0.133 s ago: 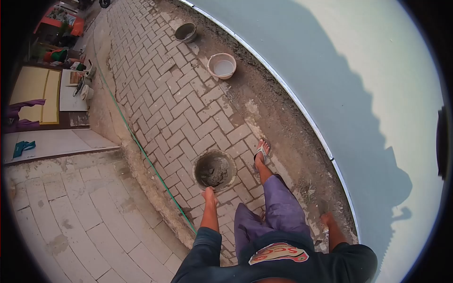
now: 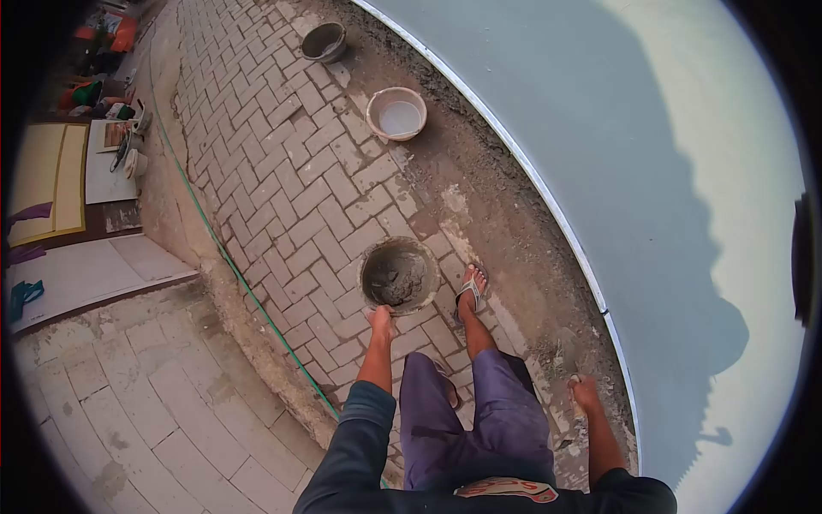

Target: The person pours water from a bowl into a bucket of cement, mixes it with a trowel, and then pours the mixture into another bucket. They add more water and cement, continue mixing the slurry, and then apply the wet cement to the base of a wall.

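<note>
The left hand (image 2: 381,320) is gripping the near rim of the bucket (image 2: 375,259), which is sitting on or hanging over the paving (image 2: 324,199) — I cannot tell which — beside the forward sandaled foot (image 2: 472,287). Because one side only is being held, the heavy-looking grey mix (image 2: 408,281) could be tipping it and slopping toward that foot. The right hand (image 2: 586,392) is hanging well apart, and whether it is holding anything I cannot tell.

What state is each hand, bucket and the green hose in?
Near bucket: partly filled with grey mix.
Left hand: closed on near bucket's rim.
Right hand: curled; any grip unclear.
Pinkish bucket: upright, holding cloudy liquid.
Dark bucket: upright, contents unclear.
Green hose: stretched along paving edge.
</note>
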`<state>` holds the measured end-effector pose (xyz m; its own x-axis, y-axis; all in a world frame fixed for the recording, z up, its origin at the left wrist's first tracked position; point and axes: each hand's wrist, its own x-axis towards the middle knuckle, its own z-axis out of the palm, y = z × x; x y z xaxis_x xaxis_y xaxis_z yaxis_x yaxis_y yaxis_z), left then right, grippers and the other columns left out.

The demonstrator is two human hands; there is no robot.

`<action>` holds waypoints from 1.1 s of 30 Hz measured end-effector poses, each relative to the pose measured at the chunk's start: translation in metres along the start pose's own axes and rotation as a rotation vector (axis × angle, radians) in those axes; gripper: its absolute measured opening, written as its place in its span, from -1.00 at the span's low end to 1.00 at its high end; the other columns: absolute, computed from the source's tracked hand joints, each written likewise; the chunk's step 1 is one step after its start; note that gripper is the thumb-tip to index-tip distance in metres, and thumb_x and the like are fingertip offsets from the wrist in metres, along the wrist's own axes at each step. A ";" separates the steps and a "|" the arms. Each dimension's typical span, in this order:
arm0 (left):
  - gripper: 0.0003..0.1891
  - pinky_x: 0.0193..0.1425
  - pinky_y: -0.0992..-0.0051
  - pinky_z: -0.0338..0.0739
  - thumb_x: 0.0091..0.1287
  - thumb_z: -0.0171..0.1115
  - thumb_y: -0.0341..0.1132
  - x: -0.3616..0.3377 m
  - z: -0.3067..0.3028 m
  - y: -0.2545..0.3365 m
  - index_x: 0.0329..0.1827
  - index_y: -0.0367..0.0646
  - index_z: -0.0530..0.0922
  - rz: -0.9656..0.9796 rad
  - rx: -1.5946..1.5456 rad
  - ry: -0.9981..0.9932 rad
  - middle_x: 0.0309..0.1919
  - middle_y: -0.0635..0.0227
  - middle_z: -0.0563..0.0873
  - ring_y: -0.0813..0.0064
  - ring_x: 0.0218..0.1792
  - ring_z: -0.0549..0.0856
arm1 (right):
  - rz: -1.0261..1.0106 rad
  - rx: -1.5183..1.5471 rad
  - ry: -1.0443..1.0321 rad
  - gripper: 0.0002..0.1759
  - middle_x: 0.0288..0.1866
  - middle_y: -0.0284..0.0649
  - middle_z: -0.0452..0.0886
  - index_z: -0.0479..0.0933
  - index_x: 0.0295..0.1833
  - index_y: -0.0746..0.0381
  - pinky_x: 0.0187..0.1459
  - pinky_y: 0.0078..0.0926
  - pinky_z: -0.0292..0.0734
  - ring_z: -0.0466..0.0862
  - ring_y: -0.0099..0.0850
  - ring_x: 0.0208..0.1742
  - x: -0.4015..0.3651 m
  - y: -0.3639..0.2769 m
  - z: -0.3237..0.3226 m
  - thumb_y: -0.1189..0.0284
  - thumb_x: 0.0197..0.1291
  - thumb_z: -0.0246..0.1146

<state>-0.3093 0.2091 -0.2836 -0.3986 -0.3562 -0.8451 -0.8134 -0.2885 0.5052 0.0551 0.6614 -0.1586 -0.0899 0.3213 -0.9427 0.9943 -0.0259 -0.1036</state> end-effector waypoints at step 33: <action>-0.38 0.34 -0.11 0.49 0.36 0.26 -0.44 0.399 0.432 0.257 0.46 -0.15 0.22 0.106 0.013 -0.600 0.31 -0.03 0.45 -0.03 0.34 0.49 | 0.106 0.653 0.037 -0.67 -0.40 -0.28 0.59 0.50 0.13 0.43 -0.47 -0.53 0.51 0.58 -0.56 -0.51 -0.016 -0.403 0.225 0.46 0.34 0.25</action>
<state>-0.8603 0.3771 -0.5661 -0.6441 0.1815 -0.7431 -0.7596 -0.2662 0.5934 -0.3575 0.4536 -0.1732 0.0207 0.3175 -0.9480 0.7570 -0.6244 -0.1926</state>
